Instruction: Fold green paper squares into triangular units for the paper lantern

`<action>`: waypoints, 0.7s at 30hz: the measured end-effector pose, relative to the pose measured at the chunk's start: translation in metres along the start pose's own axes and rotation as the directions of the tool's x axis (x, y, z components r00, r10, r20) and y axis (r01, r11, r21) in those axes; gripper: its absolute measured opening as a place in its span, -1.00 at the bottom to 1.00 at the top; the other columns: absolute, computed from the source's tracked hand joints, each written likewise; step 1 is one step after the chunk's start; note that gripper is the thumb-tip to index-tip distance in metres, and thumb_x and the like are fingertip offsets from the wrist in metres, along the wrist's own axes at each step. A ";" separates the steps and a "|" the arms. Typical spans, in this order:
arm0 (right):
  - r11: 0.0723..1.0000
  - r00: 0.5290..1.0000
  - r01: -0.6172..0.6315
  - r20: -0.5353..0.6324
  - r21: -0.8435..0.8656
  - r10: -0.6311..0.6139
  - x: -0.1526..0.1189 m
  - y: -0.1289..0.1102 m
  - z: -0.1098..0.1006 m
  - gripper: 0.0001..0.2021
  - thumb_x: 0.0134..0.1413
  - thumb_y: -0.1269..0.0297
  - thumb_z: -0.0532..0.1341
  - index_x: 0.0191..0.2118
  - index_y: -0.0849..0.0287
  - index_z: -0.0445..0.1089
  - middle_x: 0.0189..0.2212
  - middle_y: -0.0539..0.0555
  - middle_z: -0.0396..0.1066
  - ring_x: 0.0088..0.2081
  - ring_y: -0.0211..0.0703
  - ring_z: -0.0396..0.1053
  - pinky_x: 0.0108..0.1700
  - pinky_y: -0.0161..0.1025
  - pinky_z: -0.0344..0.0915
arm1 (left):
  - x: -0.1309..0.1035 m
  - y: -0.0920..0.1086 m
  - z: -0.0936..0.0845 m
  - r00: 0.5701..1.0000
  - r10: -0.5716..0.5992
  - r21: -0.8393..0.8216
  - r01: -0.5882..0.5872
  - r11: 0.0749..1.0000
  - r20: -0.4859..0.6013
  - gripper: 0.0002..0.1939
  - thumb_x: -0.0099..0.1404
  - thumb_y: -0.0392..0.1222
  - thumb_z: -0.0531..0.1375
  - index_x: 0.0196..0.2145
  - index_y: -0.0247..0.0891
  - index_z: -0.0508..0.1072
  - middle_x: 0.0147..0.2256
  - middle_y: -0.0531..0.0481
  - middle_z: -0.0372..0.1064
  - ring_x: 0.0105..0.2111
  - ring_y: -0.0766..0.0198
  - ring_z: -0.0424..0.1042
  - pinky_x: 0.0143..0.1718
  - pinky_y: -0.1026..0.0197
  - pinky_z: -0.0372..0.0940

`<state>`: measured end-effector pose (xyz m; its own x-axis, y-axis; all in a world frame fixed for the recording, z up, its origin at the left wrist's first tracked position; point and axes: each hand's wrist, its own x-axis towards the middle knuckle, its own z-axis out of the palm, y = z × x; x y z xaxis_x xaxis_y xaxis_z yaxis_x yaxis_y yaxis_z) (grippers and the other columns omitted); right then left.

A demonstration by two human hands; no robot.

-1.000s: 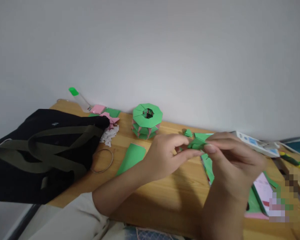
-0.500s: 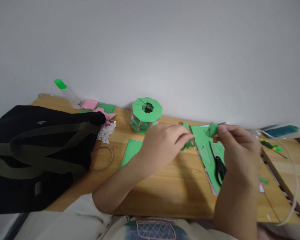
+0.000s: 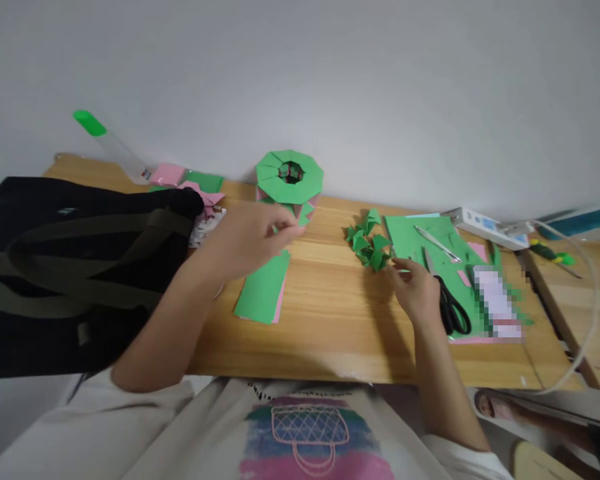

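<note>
My left hand [image 3: 253, 237] hovers in front of the green and pink folded-paper ring structure [image 3: 300, 187], its fingertips pinched together near the lower front; what they hold, if anything, is too small to tell. Below that hand lies a green paper strip [image 3: 263, 290] with a pink edge showing beneath. My right hand [image 3: 416, 287] is at the lower right of a small heap of folded green paper pieces [image 3: 369, 243]. Its thumb and fingers are drawn together beside the nearest piece, and their contents cannot be made out.
Black scissors [image 3: 453, 310] and a pen [image 3: 436, 243] lie on green sheets [image 3: 405, 233] at the right, near a power strip [image 3: 490, 228] with a white cable. A black bag [image 3: 80, 280] covers the left side, with pink paper pieces [image 3: 205, 197] beside it.
My left hand has moved left to the ring structure. My right hand has moved left and down to the heap, and the green piece it held no longer shows in it. The view has shifted.
</note>
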<state>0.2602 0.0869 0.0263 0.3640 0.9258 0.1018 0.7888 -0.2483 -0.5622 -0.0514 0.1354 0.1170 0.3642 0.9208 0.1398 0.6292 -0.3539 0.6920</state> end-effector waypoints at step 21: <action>0.852 0.798 0.406 0.327 0.329 -0.506 -0.018 -0.119 0.114 -0.87 -0.12 0.44 0.26 -0.37 0.13 0.38 -0.36 0.06 0.35 -0.29 -0.09 0.35 -0.21 -0.12 0.34 | -0.029 -0.107 0.043 0.985 0.058 0.267 -0.100 0.958 0.163 -0.37 -0.01 0.07 0.39 -0.05 -0.36 0.44 -0.07 -0.23 0.30 -0.01 -0.08 0.25 0.02 -0.06 0.21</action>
<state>0.1030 0.1319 -0.0023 -0.2710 0.9576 0.0974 0.6570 0.2580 -0.7084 -0.0997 0.1392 0.0084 0.5069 0.8598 0.0619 0.7499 -0.4753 0.4602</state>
